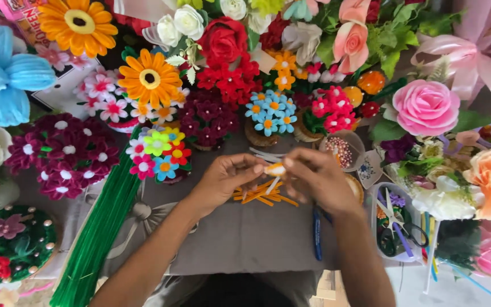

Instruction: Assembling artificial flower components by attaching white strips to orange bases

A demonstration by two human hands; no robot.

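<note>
My left hand (223, 181) and right hand (319, 179) pinch one small orange-and-white fuzzy wire piece (275, 169) above the cloth (240, 239). Orange wire pile (265, 196) lies at six o'clock. Risk: a loosened pinch could let the twist unwind.

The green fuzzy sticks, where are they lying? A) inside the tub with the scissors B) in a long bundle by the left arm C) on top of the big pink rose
B: the green fuzzy sticks lie in a long bundle on the table just outside the left hand and its forearm, far from the tub of scissors.
</note>
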